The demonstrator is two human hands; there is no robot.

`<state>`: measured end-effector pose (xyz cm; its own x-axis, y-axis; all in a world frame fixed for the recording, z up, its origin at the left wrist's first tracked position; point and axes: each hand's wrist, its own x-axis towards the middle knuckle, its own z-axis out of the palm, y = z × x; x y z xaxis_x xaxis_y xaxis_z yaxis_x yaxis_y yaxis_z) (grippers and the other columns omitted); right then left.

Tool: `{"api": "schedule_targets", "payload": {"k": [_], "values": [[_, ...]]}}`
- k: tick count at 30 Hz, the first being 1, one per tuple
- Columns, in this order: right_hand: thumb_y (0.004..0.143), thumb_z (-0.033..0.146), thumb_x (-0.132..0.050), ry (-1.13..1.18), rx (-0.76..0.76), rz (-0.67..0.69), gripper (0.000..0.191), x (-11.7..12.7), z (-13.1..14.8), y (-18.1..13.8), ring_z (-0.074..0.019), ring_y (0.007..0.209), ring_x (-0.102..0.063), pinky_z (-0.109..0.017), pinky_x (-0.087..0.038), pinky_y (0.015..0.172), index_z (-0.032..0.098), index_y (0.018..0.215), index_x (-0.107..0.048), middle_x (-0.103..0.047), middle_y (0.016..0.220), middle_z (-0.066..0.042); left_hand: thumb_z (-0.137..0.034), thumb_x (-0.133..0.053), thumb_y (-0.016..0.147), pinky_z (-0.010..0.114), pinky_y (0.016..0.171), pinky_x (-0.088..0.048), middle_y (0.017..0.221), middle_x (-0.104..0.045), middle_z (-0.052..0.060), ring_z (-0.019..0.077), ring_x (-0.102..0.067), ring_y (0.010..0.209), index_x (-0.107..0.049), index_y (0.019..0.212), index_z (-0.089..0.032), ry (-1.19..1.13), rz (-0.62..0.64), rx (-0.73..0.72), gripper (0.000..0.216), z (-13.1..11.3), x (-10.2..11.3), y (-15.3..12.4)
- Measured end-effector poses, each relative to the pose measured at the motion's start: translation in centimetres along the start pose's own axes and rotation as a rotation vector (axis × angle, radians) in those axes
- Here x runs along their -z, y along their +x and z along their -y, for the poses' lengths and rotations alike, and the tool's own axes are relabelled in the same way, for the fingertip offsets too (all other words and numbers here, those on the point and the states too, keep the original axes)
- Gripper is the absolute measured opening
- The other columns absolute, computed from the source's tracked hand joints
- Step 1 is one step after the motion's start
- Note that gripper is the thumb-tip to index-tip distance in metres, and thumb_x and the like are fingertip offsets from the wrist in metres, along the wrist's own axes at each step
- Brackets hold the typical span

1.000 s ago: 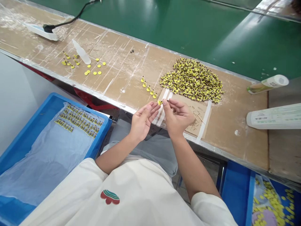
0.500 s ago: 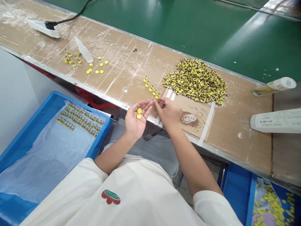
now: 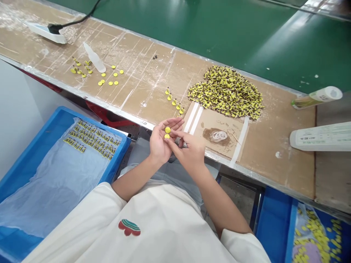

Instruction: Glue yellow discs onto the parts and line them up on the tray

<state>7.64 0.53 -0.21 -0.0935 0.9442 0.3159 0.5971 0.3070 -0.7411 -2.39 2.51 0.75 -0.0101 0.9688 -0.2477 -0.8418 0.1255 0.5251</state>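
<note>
My left hand [image 3: 159, 145] is held palm up at the table's front edge, its fingers stretched out. A small yellow disc [image 3: 167, 129] lies on that palm, and a second one sits just below it. My right hand [image 3: 192, 150] reaches over the palm from the right, with thumb and forefinger brought to the lower yellow disc [image 3: 167, 136]. Just beyond my fingertips, a slanting row of small yellow-based figures with dark tops [image 3: 174, 102] stands on the table. A big heap of small yellow and dark pieces [image 3: 227, 91] lies beyond my right hand.
On the cardboard-covered table, a clear glue puddle [image 3: 219, 136] lies right of my hands. White bottles [image 3: 319, 139] stand at the far right. Loose yellow discs and a white dropper bottle [image 3: 94, 57] lie left. A blue tray [image 3: 61, 113] holds rows of figures on a cloth.
My right hand has drawn back from the end of the row of figures to my left palm. One more figure now stands free at the row's near end.
</note>
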Motion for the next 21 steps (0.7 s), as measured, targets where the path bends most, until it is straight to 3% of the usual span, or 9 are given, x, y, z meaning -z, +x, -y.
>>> {"api": "schedule_targets", "payload": {"k": [6, 9, 12, 14, 17, 21], "values": [[0.070, 0.028, -0.079, 0.431, -0.314, 0.123, 0.026, 0.7, 0.1, 0.5, -0.0123, 0.064, -0.062, -0.027, -0.051, 0.064, 0.021, 0.094, -0.072, -0.072, 0.082, -0.001, -0.035, -0.044, 0.086, 0.036, 0.092, -0.049, 0.087, -0.068, 0.006, 0.0193, -0.066, 0.095, -0.065, 0.090, -0.015, 0.015, -0.079, 0.109, 0.029, 0.6, -0.1, -0.3], [0.062, 0.029, -0.085, 0.792, -0.526, 0.079, 0.031, 1.3, 0.2, 0.6, -0.0120, 0.064, -0.063, -0.024, -0.051, 0.059, 0.020, 0.088, -0.071, -0.072, 0.078, -0.002, -0.032, -0.050, 0.084, 0.027, 0.077, -0.051, 0.084, -0.064, 0.003, 0.0136, -0.064, 0.080, -0.066, 0.091, -0.016, 0.014, -0.055, 0.171, 0.023, 0.7, 0.2, -0.4], [0.058, 0.028, -0.087, 1.133, -0.774, -0.020, 0.034, 1.8, 0.2, 0.3, -0.0043, 0.048, -0.051, -0.016, -0.038, 0.042, 0.020, 0.084, -0.067, -0.069, 0.072, 0.002, -0.025, -0.060, 0.081, 0.019, 0.064, -0.047, 0.086, -0.065, 0.003, 0.0083, -0.059, 0.071, -0.069, 0.092, -0.016, 0.083, 0.005, 0.171, 0.017, 0.8, 0.5, -0.7], [0.060, 0.028, -0.087, 1.301, -0.887, -0.014, 0.032, 2.0, 0.2, 0.0, -0.0007, 0.043, -0.042, -0.013, -0.031, 0.037, 0.019, 0.082, -0.065, -0.066, 0.069, 0.004, -0.024, -0.065, 0.078, 0.019, 0.059, -0.046, 0.084, -0.066, 0.003, 0.0073, -0.057, 0.066, -0.070, 0.096, -0.015, 0.133, 0.066, 0.210, 0.020, 1.0, 0.6, -0.9], [0.066, 0.030, -0.084, 1.456, -0.950, 0.021, 0.027, 2.2, 0.1, -0.6, 0.0017, 0.042, -0.037, -0.010, -0.033, 0.038, 0.019, 0.081, -0.065, -0.062, 0.068, 0.006, -0.025, -0.071, 0.076, 0.020, 0.059, -0.049, 0.083, -0.068, 0.003, 0.0074, -0.058, 0.062, -0.071, 0.103, -0.016, 0.180, 0.137, 0.292, 0.028, 1.2, 0.7, -1.3], [0.067, 0.029, -0.084, 1.512, -0.986, -0.036, 0.025, 2.3, 0.1, -1.0, 0.0023, 0.041, -0.034, -0.008, -0.032, 0.036, 0.020, 0.080, -0.065, -0.057, 0.065, 0.008, -0.032, -0.074, 0.075, 0.027, 0.054, -0.053, 0.092, -0.072, 0.005, 0.0116, -0.063, 0.060, -0.070, 0.108, -0.020, 0.225, 0.216, 0.361, 0.035, 1.5, 0.7, -1.5]]}}
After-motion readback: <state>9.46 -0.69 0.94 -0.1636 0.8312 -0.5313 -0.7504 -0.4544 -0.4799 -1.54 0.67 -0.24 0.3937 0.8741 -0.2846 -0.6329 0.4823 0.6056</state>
